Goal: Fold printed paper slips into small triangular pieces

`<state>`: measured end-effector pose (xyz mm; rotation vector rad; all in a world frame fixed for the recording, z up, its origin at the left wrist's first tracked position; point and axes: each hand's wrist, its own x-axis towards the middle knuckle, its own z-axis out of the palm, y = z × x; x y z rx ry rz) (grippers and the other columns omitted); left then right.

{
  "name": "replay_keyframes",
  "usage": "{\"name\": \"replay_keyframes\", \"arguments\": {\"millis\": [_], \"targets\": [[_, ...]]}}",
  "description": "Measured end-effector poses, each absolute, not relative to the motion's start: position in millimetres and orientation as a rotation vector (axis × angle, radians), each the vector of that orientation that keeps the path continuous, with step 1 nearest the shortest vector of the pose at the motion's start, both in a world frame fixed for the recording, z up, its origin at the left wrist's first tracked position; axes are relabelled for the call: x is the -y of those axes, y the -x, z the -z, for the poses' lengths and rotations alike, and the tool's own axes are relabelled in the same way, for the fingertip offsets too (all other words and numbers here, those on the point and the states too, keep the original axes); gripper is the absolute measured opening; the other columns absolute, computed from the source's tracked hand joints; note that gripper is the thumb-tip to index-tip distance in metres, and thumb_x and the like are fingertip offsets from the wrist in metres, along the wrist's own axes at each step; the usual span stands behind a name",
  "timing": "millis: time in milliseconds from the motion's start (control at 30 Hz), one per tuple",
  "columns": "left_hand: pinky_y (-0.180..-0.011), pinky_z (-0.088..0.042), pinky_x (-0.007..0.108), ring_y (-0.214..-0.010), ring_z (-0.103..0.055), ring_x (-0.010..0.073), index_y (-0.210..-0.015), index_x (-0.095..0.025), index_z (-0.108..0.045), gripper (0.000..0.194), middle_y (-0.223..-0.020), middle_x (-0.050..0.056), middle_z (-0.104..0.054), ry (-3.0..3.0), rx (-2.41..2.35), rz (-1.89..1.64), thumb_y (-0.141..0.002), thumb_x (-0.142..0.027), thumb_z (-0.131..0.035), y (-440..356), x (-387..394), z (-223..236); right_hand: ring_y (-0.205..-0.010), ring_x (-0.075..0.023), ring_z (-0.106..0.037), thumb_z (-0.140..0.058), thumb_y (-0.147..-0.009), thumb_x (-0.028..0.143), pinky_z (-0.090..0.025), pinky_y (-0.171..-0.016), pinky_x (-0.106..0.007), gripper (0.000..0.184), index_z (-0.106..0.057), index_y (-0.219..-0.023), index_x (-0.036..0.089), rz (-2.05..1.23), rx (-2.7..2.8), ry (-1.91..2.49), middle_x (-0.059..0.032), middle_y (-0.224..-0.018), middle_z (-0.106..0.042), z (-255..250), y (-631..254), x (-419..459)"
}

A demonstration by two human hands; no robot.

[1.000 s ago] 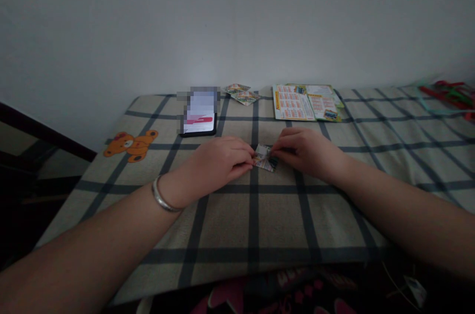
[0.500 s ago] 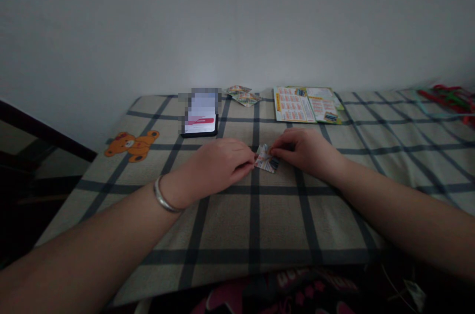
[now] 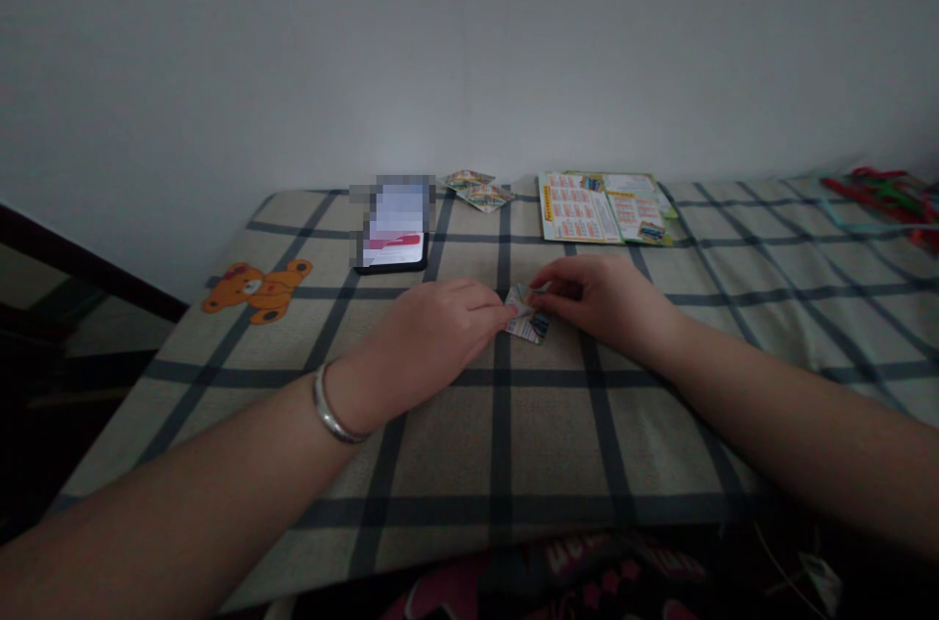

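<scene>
A small square of folded printed paper (image 3: pixel 527 328) lies on the checked tablecloth in front of me, with fold lines meeting near its middle. My left hand (image 3: pixel 440 332), a silver bangle (image 3: pixel 335 407) on its wrist, has its fingertips pressed on the paper's left side. From the right, my right hand (image 3: pixel 594 295) pinches the paper's upper right part between thumb and forefinger. The fingertips cover some of the folds.
Beyond my left hand lies a lit phone (image 3: pixel 396 234). Folded paper pieces (image 3: pixel 484 198) and printed sheets (image 3: pixel 579 214) rest near the wall. A flat orange bear (image 3: pixel 256 289) is at the left; red and green items (image 3: pixel 891 195) lie far right.
My left hand has shifted slightly right, its fingertips now further over the paper and pressing near the centre. My right hand stays nearly in place, still pinching.
</scene>
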<state>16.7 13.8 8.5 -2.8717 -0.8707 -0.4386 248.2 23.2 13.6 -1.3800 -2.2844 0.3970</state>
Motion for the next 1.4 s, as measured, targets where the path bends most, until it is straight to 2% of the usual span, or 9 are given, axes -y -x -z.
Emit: {"name": "replay_keyframes", "arguments": {"millis": [200, 467, 867, 1100, 1200, 1400], "targets": [[-0.080, -0.054, 0.035, -0.093, -0.062, 0.0197, -0.106, -0.018, -0.068, 0.020, -0.099, 0.005, -0.068, 2.884, 0.899, 0.498, -0.095, -0.023, -0.052, -20, -14, -6, -0.080, -0.0168, -0.067, -0.061, -0.090, 0.025, -0.046, -0.069, -0.026, 0.018, -0.074, -0.101, 0.020, -0.199, 2.421, 1.269, -0.0046, -0.092, -0.074, -13, -250, -19], [-0.085, -0.053, 0.037, -0.096, -0.062, 0.0205, -0.105, -0.019, -0.068, 0.018, -0.104, 0.004, -0.068, 2.927, 0.941, 0.548, -0.094, -0.022, -0.055, -19, -17, -5, -0.079, -0.0186, -0.064, -0.053, -0.095, 0.028, -0.044, -0.069, -0.028, 0.026, -0.075, -0.105, 0.020, -0.046, 2.579, 1.268, -0.0074, -0.089, -0.069, -16, -246, -16], [-0.089, -0.051, 0.037, -0.099, -0.061, 0.0195, -0.110, -0.017, -0.067, 0.021, -0.105, 0.004, -0.069, 2.987, 0.977, 0.637, -0.092, -0.019, -0.058, -18, -23, -5, -0.085, -0.0180, -0.063, -0.056, -0.092, 0.029, -0.046, -0.076, -0.029, 0.027, -0.073, -0.112, 0.027, -0.217, 2.501, 1.356, -0.0048, -0.094, -0.068, -10, -246, -26], [-0.094, -0.049, 0.035, -0.100, -0.057, 0.0185, -0.105, -0.016, -0.068, 0.018, -0.099, 0.004, -0.066, 2.987, 0.955, 0.747, -0.090, -0.015, -0.058, -21, -26, -2, -0.078, -0.0180, -0.063, -0.054, -0.088, 0.024, -0.040, -0.064, -0.028, 0.022, -0.073, -0.100, 0.025, -0.159, 2.463, 1.405, -0.0028, -0.089, -0.072, -8, -241, -30], [-0.094, -0.048, 0.037, -0.101, -0.056, 0.0197, -0.105, -0.016, -0.069, 0.018, -0.097, 0.005, -0.065, 2.966, 0.985, 0.704, -0.090, -0.016, -0.058, -22, -24, -2, -0.078, -0.0179, -0.062, -0.055, -0.087, 0.025, -0.040, -0.064, -0.028, 0.021, -0.073, -0.098, 0.024, -0.189, 2.445, 1.382, -0.0033, -0.089, -0.070, -5, -242, -32], [-0.095, -0.049, 0.041, -0.108, -0.055, 0.0219, -0.112, -0.019, -0.068, 0.023, -0.113, 0.007, -0.063, 2.905, 1.010, 0.596, -0.093, -0.020, -0.055, -21, -20, -1, -0.081, -0.0165, -0.061, -0.055, -0.090, 0.027, -0.043, -0.071, -0.027, 0.023, -0.074, -0.099, 0.018, -0.191, 2.460, 1.179, -0.0061, -0.089, -0.066, -4, -246, -29]]}}
